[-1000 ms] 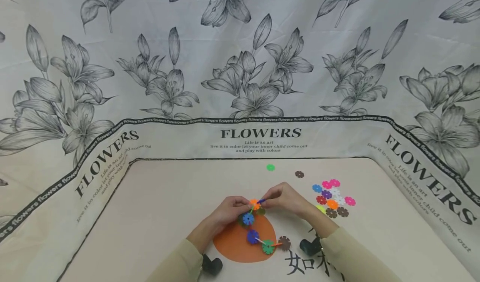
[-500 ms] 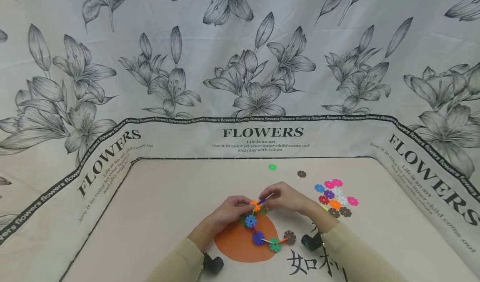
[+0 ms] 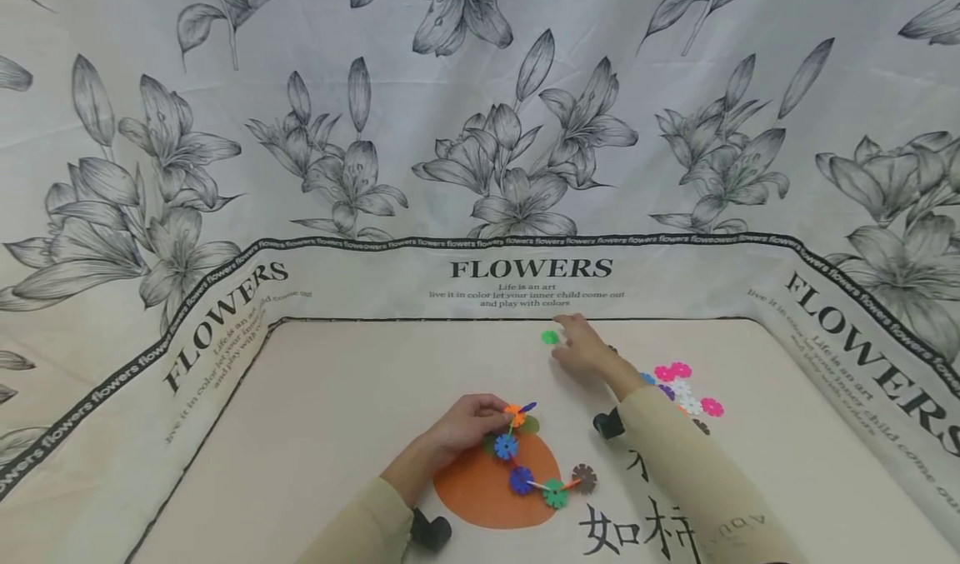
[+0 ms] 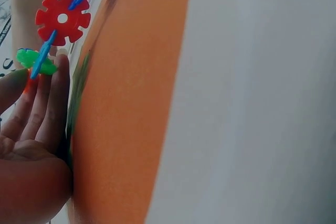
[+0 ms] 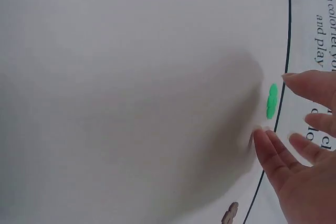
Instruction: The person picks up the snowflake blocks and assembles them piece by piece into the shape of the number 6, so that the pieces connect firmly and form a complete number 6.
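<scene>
My left hand [image 3: 471, 422] pinches one end of a chain of slotted snowflake discs, near its orange disc [image 3: 514, 415]. From there the chain runs past a light blue disc [image 3: 506, 446], a dark blue disc [image 3: 521, 481] and a green one to a brown disc [image 3: 584, 478]. In the left wrist view, a red disc [image 4: 47, 22] is linked above a green disc [image 4: 48, 66] at the fingertips. My right hand [image 3: 583, 349] reaches to the back with fingers spread around a loose bright green disc [image 5: 272, 101], not visibly touching it.
Loose snowflake discs lie in a pile at the right, pink ones [image 3: 711, 407] among them, partly behind the right sleeve. A brown disc [image 5: 229, 213] lies near the back edge. Patterned fabric [image 3: 525, 277] rises behind the table. An orange circle [image 3: 487, 506] is printed below the chain.
My right hand has let go of the chain's blue end and moved back to the loose green disc. My left hand keeps hold of the chain in nearly the same place.
</scene>
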The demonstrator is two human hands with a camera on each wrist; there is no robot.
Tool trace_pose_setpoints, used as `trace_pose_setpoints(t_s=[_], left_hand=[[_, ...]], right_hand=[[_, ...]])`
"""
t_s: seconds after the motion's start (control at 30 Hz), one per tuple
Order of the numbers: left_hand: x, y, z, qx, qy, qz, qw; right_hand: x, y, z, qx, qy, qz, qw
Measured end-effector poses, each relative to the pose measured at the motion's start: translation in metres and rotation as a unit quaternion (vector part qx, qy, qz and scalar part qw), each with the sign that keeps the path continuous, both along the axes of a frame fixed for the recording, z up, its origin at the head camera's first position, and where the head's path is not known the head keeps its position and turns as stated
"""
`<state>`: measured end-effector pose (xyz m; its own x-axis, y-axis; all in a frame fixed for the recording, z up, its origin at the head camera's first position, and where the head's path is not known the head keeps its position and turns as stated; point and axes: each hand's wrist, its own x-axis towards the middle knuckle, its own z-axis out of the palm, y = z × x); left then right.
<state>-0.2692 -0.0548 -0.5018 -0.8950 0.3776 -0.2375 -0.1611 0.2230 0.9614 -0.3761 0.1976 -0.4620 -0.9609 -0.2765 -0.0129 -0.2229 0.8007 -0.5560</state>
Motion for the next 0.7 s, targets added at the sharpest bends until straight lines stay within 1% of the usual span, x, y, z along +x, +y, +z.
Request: trace_pose_setpoints(t_s=[0.17, 0.23, 0.33, 0.5, 0.7], left_hand=[[0.001, 0.002, -0.001, 0.011, -0.008, -0.004, 0.9999], [0.002, 0.003, -0.001, 0.013, -0.011, -0.004, 0.9998], [0.004, 0.004, -0.001, 0.011, -0.009, -0.003, 0.9999], [0.003, 0.004, 0.001, 0.001, -0.002, -0.002, 1.0000], [0.000, -0.001, -0.001, -0.007, 0.010, 0.000, 0.9999]], right_hand=[[-0.011, -0.003, -0.006, 0.049, 0.004, 0.004, 0.9988], [-0.015, -0.003, -0.009, 0.058, 0.004, 0.003, 0.9983], [-0.019, -0.003, -0.013, 0.051, 0.005, -0.006, 0.9987], [-0.022, -0.003, -0.016, 0.022, 0.010, -0.016, 0.9996], [-0.020, -0.001, -0.018, 0.005, 0.010, -0.026, 0.9996]])
